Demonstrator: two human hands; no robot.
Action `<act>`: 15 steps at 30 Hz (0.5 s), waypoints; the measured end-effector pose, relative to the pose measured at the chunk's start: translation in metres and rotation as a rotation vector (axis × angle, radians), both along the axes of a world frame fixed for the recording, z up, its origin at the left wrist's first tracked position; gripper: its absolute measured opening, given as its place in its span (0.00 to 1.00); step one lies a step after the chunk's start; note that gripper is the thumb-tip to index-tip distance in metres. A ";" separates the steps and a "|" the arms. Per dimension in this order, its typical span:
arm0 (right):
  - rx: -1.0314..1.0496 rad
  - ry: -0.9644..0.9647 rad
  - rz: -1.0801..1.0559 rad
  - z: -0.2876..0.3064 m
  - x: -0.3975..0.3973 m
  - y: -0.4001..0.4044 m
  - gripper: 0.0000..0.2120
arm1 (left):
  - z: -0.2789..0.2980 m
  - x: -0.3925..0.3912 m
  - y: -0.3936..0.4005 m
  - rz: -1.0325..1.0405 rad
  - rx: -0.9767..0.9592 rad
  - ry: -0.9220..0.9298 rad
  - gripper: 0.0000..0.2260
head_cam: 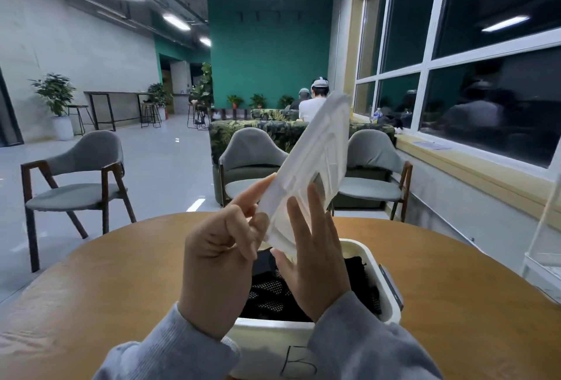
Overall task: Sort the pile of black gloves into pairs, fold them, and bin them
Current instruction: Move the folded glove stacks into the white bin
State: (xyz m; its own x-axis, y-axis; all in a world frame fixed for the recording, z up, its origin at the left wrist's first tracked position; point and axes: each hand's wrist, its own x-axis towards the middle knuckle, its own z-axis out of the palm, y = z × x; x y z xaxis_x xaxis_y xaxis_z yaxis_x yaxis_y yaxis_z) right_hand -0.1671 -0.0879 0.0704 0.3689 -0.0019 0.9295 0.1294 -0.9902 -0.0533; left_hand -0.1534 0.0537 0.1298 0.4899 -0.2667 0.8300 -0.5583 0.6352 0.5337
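The left hand (218, 261) has its fingers (252, 197) curled toward the palm, the forefinger stretched up along the left edge of a white plastic lid (309, 167), and the lower corner of that lid is pinched between thumb and fingers. The right hand (315, 267) stands palm-in with its fingers (315, 206) straight and slightly spread, laid flat against the lid's near face; they press it, they do not curl around it. The lid is held up in the air, tilted so its far end leans up and to the right, above the bin.

Directly under both hands sits the white bin (385, 282), open at the top, with a hand-drawn letter B on its near wall. The black gloves (273, 291) lie inside it, a dark heap with dotted palms showing, below the fingers and not touched by either hand. How they are folded or paired I cannot tell from here.

Grey sleeves (373, 346) cover both wrists. The bin rests on a round wooden table (121, 282). Past the table stand grey chairs (76, 173) with dark wooden legs, a leaf-patterned sofa (258, 130), and a person in white (312, 106) seated with their back turned. Dark windows (485, 76) run along the right wall.
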 end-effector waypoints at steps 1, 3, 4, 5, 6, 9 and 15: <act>-0.022 0.003 -0.023 -0.001 0.000 -0.001 0.54 | -0.002 0.000 0.000 0.017 -0.002 0.026 0.17; -0.046 0.011 -0.039 -0.003 0.001 0.000 0.54 | -0.005 0.001 -0.001 0.001 -0.033 0.078 0.17; -0.060 0.012 -0.051 -0.003 0.001 0.001 0.54 | -0.007 0.001 0.000 -0.028 -0.049 0.090 0.16; -0.075 0.020 -0.059 -0.002 0.002 0.000 0.55 | -0.006 0.001 0.000 -0.053 -0.050 0.097 0.16; -0.090 0.023 -0.063 -0.002 0.004 0.000 0.55 | -0.006 0.000 0.002 -0.077 -0.048 0.106 0.15; -0.116 0.057 -0.060 -0.002 0.007 -0.001 0.58 | -0.009 0.004 0.007 -0.041 -0.019 0.102 0.14; -0.095 0.164 -0.001 -0.011 0.009 -0.008 0.57 | -0.019 0.018 0.019 0.208 0.012 0.167 0.05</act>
State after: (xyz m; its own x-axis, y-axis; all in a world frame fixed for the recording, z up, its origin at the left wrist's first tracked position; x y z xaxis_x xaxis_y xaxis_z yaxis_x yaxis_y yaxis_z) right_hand -0.1586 -0.0961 0.0594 0.5152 0.0828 0.8531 0.1256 -0.9919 0.0204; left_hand -0.1357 0.0725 0.1109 0.6648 -0.1556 0.7306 -0.5799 0.5090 0.6361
